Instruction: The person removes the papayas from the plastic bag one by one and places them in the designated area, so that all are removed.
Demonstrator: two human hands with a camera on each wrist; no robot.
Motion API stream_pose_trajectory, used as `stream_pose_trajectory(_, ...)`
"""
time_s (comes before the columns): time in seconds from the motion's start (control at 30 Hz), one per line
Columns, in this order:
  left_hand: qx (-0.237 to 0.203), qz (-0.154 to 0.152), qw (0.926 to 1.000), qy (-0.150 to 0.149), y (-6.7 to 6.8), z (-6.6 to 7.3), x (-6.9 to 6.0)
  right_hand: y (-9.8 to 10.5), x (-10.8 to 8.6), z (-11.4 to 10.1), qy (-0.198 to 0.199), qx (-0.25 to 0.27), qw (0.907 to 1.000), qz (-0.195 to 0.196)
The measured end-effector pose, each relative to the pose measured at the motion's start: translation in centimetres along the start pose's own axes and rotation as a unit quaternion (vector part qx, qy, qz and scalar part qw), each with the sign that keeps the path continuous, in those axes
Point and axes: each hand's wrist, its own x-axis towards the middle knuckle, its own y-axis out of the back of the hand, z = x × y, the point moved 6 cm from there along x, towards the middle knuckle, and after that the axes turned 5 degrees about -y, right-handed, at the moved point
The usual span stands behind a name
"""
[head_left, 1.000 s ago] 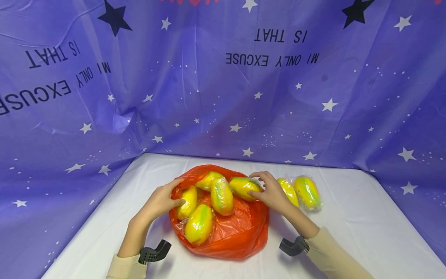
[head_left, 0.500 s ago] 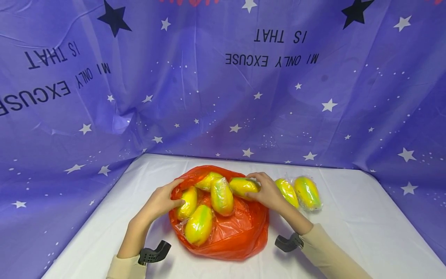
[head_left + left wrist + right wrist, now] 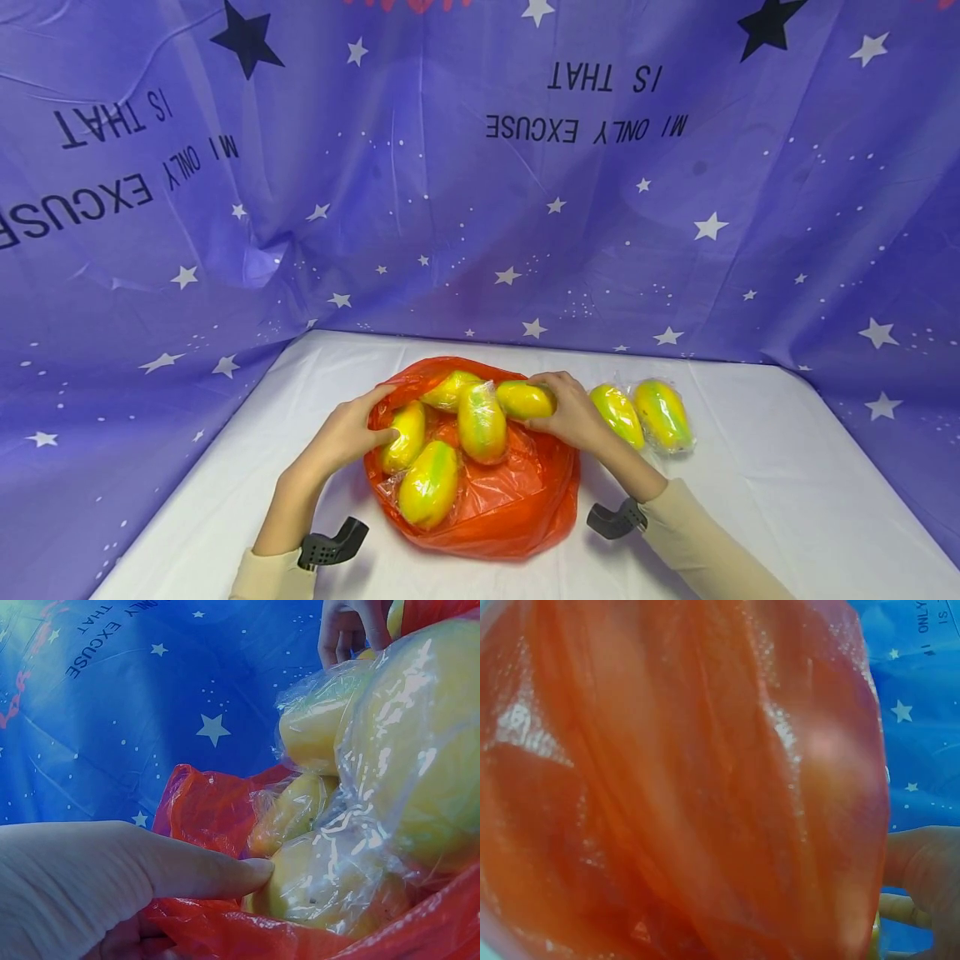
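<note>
A red plastic bag lies with its mouth spread, holding several yellow-green mangoes, each in clear wrap. My left hand grips the bag's left rim, its thumb against the leftmost mango; its other fingers are mostly hidden behind the film. At the bag's right rim, my right hand holds a mango between thumb and fingers. Another mango touches that one, and one more lies at the front left. The right wrist view is mostly filled by the bag, with part of my right hand at its edge.
Two wrapped mangoes, one beside the other, lie on the white tablecloth right of the bag. A purple curtain with stars and lettering stands behind and at both sides of the table.
My right hand has shifted slightly left with its mango, which now presses closer to the middle one inside the bag. My left hand stays in place at the left rim.
</note>
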Motion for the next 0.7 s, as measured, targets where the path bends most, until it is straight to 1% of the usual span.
stream_pose_trajectory(0.17, 0.001, 0.000, 1.0000, 0.001, -0.02, 0.03, 0.07, -0.18, 0.01, 0.11, -0.002, -0.007, 1.0000, -0.001)
stream_pose_trajectory(0.33, 0.003, -0.001, 1.0000, -0.001, 0.00, 0.20, -0.01, -0.24, -0.03, 0.16, 0.005, -0.004, 1.0000, 0.005)
stream_pose_trajectory(0.57, 0.006, -0.001, 1.0000, 0.003, 0.00, 0.25, 0.06, -0.22, -0.01, 0.31, 0.019, 0.001, 0.9997, 0.017)
stream_pose_trajectory(0.7, 0.005, -0.002, 1.0000, 0.004, -0.01, 0.22, 0.02, -0.20, -0.14, 0.40, 0.009, 0.010, 0.9998, 0.016)
